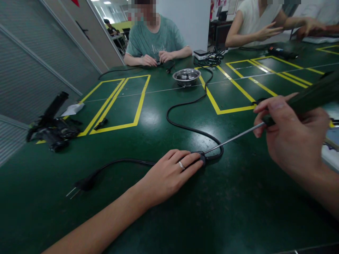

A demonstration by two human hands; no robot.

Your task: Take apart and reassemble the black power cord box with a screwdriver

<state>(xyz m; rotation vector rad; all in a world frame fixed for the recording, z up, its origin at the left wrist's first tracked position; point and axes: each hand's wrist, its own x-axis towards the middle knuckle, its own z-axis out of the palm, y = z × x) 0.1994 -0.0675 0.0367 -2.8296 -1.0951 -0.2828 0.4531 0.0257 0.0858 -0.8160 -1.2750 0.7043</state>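
Note:
My left hand (172, 173) lies on a small black part (202, 157) of a black power cable (185, 127) on the green table (148, 116), fingers pressing it down; a ring shows on one finger. My right hand (288, 134) grips a dark-handled screwdriver (309, 97), whose thin metal shaft (233, 138) slants down to the black part at my left fingertips. The cable's plug (82, 184) lies at the lower left, prongs pointing left.
A metal bowl (186, 76) sits mid-table among yellow taped rectangles (137, 113). A heap of black parts (53, 128) lies at the left edge. One person sits across holding a cable (156, 58); another person's arms (265, 31) are at the upper right.

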